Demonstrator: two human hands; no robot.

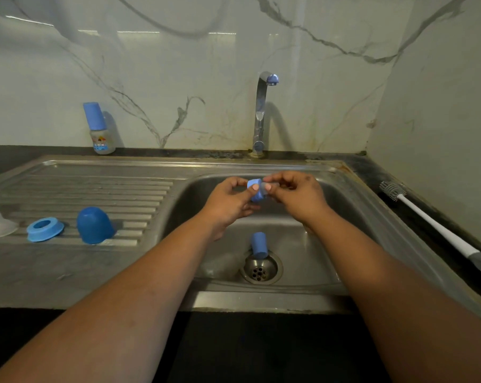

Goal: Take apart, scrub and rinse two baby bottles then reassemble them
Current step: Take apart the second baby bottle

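The steel sink [344, 205] fills the middle of the view, its ribbed draining board [95, 186] running off to the left and the tap [261, 114] standing behind the basin, with no water seen running. A long white-handled bottle brush [432, 219] lies on the dark counter to the right, bristles toward the wall, well apart from both hands. At the back left a small bottle [100, 128] stands upright, blue cap on. On the draining board, left to right, sit a clear teat [0, 225], a blue screw ring [44, 230] and a dark blue domed cap [94, 225], each apart from the next. A small blue cap [258, 244] lies in the basin, resting on the drain's rim. Over the basin the left hand [228, 205] pinches a small blue collar [257, 190] between thumb and fingers, while the right hand [297, 196] pinches a clear teat-like piece that juts out of the collar toward the right; I cannot tell how deep it sits. The collar's axis runs roughly left to right between the two grips, so the coming move is probably a straight pull apart along that line, with the right hand drawing the clear piece away.
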